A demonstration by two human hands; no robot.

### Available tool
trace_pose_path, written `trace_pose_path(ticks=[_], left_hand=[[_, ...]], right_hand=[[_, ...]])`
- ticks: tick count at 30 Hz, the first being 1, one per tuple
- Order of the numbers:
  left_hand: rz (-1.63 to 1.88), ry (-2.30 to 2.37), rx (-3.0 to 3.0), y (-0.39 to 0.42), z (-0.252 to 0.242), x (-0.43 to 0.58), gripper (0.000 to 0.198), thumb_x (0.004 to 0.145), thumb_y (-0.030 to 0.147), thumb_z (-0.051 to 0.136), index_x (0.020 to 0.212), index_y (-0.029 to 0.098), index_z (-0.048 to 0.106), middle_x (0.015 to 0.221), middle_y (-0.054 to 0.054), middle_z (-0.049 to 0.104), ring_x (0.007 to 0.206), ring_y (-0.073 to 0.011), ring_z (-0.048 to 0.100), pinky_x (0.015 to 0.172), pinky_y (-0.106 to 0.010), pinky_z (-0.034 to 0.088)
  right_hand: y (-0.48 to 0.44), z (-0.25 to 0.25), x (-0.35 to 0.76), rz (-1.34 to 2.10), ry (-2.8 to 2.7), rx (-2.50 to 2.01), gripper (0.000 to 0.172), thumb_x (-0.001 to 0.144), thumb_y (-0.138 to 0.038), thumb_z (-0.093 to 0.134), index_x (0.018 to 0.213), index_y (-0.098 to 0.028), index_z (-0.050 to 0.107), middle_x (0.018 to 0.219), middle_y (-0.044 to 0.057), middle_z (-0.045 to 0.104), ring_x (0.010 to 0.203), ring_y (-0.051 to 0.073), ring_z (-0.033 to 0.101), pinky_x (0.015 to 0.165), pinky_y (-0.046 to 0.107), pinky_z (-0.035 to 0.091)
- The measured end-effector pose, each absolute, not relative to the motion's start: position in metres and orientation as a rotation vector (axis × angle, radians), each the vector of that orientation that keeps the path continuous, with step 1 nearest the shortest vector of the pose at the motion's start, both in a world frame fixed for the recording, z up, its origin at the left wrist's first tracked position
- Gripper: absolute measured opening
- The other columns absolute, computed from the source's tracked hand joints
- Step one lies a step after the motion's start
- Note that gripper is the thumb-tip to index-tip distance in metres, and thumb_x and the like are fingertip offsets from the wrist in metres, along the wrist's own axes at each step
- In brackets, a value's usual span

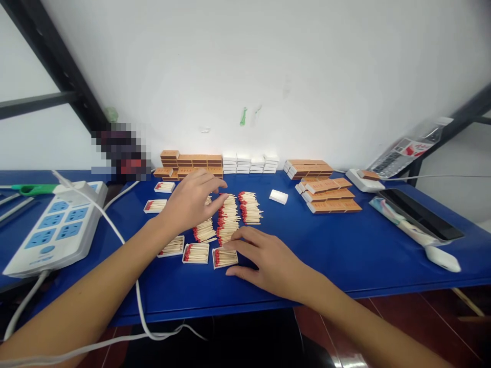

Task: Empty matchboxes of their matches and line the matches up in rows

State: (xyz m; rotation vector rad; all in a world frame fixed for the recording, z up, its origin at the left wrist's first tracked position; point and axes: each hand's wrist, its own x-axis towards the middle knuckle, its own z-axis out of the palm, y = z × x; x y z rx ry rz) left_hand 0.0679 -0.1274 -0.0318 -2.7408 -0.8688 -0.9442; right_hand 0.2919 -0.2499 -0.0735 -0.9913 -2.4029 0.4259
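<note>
My left hand [195, 197] hovers over the rows of loose red-tipped matches [229, 214], its thumb apart from the fingers and nothing visible between them. It hides part of the left matches. My right hand [264, 260] has thumb and fingers at the near and far edges of a white matchbox tray [225, 258] filled with matches. Just left of that tray lies another filled tray [196, 253]. More filled trays, such as one at the back left [164, 187], line the left side. A short pile of matches [250, 208] lies right of the middle rows.
Stacked orange matchboxes [199, 162] and white trays [251, 164] stand along the wall. A single white tray [278, 197] lies near orange box bundles [330, 195]. A power strip [57, 225] with a white cable [123, 237] is left; a black phone [422, 213] lies right.
</note>
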Motion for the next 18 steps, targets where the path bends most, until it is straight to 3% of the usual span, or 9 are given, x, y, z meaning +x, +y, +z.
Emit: trace_pose_path(ticks=[6,12,18], left_hand=[[-1.008,-0.79,-2.705,-0.128,-0.035,0.069,0.016,0.101,0.028,0.06,0.108,0.018,0.07,0.092,-0.007,0.073,0.093,-0.0245,0.063,0.09,-0.043,0.051],[-1.026,-0.714,-2.842,-0.149,-0.037,0.085,0.019,0.102,0.033,0.061,0.111,0.018,0.07,0.092,-0.006,0.072,0.094,-0.0238,0.063,0.089,-0.041,0.052],[-0.859,-0.633,-3.042,-0.17,-0.046,0.105,0.037,0.095,0.041,0.072,0.123,0.017,0.065,0.113,-0.009,0.071,0.112,-0.0275,0.061,0.1,-0.045,0.051]], right_hand=[[-0.266,-0.072,0.303,0.561,-2.388,-1.1,0.032,0.097,-0.036,0.075,0.125,-0.025,0.067,0.118,0.007,0.067,0.098,0.021,0.068,0.087,0.037,0.061],[-0.262,-0.06,0.341,0.539,-2.291,-1.253,0.025,0.102,-0.033,0.066,0.125,-0.027,0.072,0.119,0.007,0.069,0.099,0.021,0.069,0.089,0.036,0.059],[-0.226,-0.055,0.35,0.491,-2.338,-1.153,0.027,0.109,-0.036,0.054,0.125,-0.026,0.073,0.116,0.008,0.073,0.108,0.023,0.069,0.095,0.039,0.056]])
